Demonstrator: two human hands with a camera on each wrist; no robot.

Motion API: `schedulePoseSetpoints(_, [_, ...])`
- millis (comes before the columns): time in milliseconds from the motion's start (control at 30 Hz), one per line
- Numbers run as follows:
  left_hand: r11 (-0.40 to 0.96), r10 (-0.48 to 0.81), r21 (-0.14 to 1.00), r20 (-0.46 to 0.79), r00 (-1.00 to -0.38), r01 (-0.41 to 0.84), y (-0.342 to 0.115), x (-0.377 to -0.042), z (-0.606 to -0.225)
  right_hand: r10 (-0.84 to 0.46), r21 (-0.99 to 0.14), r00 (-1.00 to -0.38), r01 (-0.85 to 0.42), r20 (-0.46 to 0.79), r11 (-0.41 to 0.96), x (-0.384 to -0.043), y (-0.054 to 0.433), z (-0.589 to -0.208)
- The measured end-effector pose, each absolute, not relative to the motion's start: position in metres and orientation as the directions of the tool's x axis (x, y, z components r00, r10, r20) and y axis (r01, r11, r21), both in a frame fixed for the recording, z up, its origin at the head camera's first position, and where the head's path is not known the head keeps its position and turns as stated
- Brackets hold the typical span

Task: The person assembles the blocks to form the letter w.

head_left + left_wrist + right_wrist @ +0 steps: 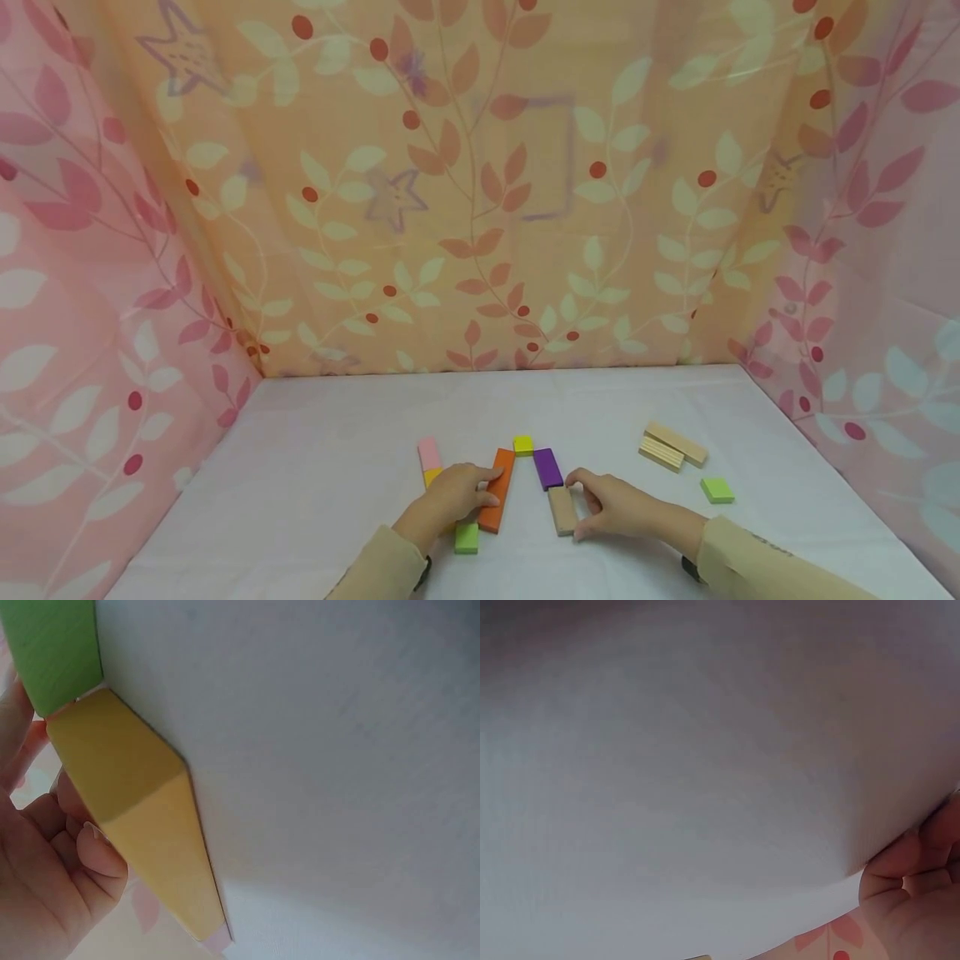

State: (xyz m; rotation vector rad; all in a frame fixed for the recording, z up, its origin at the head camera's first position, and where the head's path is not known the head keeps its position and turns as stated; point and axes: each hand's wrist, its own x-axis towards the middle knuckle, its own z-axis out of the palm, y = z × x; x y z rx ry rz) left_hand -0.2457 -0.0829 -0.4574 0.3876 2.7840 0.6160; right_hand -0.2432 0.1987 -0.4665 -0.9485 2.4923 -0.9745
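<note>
My left hand point(456, 492) touches the long orange block point(497, 492) with thumb and forefinger at its left side and upper face. Under and beside that hand lie a yellow-orange block point(150, 810) and a green block point(60, 652); the hand partly covers the former in the head view. My right hand point(611, 504) has its curved forefinger and thumb at the two ends of a plain wooden block point(562, 510). A purple block point(548, 468) adjoins that block's far end. Only curled fingers show in the right wrist view.
A pink block point(430, 452) extends the left row, and a small yellow block point(522, 446) sits between the orange and purple ones. To the right lie a wooden plank point(677, 443), a ridged wooden block point(661, 454) and a lime-green block point(717, 490). Patterned cloth walls point(480, 250) surround the white table point(337, 425).
</note>
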Motion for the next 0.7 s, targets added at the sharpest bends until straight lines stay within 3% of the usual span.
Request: schedulePoseSetpoints(700, [0.866,0.347,0.436,-0.173,-0.922,0.244,-0.0851,-0.2475,-0.4590,-0.753,-0.727,-0.653,-0.477,-0.082,0.493,-0.2486,0.1992,-0.4638])
